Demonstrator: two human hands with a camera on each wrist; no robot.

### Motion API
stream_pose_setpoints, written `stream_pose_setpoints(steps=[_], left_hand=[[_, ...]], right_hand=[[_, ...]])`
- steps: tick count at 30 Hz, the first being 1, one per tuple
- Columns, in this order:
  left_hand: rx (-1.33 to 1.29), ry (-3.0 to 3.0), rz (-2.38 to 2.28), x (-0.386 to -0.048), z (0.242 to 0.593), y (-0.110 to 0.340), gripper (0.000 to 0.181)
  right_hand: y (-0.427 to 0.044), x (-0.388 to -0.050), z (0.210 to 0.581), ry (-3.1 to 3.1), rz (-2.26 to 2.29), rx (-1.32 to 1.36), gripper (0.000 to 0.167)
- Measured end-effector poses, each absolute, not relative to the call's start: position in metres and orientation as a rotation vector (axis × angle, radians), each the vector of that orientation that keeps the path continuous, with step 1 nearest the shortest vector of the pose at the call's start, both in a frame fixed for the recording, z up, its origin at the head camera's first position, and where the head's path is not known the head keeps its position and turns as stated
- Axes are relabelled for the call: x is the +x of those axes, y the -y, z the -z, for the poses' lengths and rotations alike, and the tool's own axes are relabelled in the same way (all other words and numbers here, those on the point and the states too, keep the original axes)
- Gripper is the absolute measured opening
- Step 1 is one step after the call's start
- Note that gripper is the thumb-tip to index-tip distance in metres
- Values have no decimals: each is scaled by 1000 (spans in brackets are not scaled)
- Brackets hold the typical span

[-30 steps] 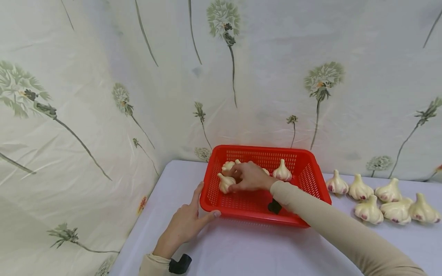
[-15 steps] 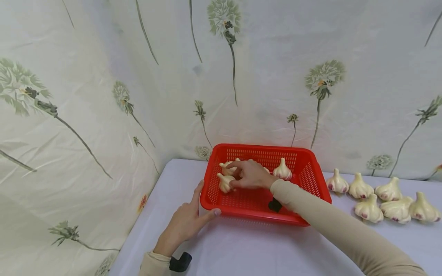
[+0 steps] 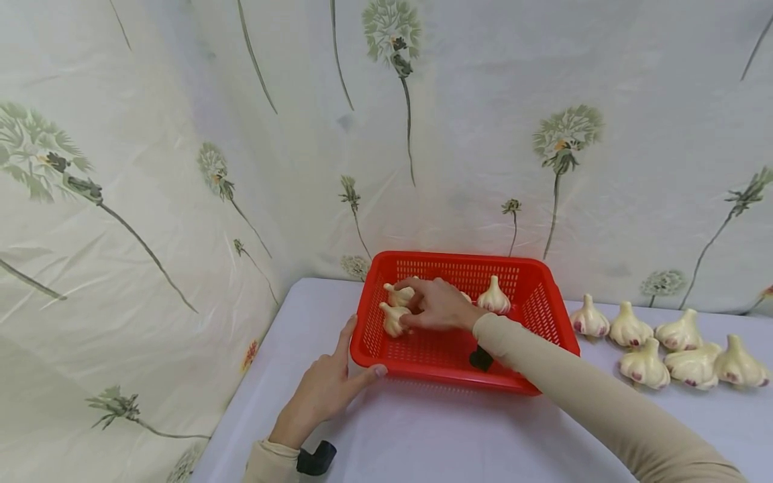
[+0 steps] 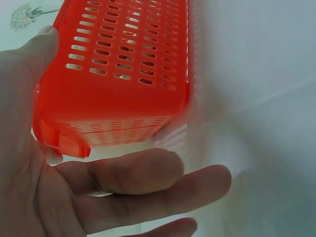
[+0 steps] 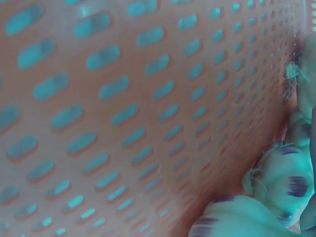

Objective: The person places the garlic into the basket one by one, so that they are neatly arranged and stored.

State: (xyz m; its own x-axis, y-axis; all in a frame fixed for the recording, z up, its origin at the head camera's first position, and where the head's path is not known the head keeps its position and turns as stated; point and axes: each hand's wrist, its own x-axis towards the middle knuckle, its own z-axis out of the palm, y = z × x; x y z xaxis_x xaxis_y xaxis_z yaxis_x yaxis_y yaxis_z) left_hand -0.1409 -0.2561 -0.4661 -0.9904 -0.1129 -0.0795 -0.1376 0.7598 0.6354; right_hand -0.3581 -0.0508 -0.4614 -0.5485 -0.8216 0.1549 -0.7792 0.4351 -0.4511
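Inside the red plastic basket [image 3: 453, 382], my right hand [image 3: 437, 305] reaches to the left end with curled fingers. Its index finger bends over the farther garlic bulb [image 3: 395, 296], and the thumb lies against the nearer garlic bulb [image 3: 394, 322]. Another garlic bulb [image 3: 494, 297] stands upright toward the basket's right; one more is mostly hidden behind the hand. My left hand [image 3: 323, 392] rests at the basket's near left corner, thumb on the front rim and index finger along the left side. In the left wrist view, its other fingers [image 4: 148, 197] stretch out below the basket.
Several garlic bulbs [image 3: 643, 365] sit on the white-covered table [image 3: 423, 443] right of the basket. A dandelion-patterned curtain [image 3: 459, 168] hangs behind the table and along its left edge. Bulbs [image 5: 284, 182] lie beside the perforated basket wall [image 5: 128, 118] in the right wrist view.
My right index finger has moved from above the nearer bulb onto the farther one. That farther bulb has tipped, its neck now pointing left. The left hand and basket hold still.
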Motion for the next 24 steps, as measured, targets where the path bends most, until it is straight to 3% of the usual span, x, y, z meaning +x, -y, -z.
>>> stream_pose_setpoints(steps=[4,12,24], left_hand=[[-203,-2910,-1060,-141,466,256,111],[-193,-2920,-1055,-140,468,257,111],[-204,-2917,-1052,-141,468,256,111]], right_hand=[[53,-358,462,-2567,673,-1506,60],[52,-355,462,-2570,618,-1421,80],[52,-356,461,-2596,568,-1425,80]])
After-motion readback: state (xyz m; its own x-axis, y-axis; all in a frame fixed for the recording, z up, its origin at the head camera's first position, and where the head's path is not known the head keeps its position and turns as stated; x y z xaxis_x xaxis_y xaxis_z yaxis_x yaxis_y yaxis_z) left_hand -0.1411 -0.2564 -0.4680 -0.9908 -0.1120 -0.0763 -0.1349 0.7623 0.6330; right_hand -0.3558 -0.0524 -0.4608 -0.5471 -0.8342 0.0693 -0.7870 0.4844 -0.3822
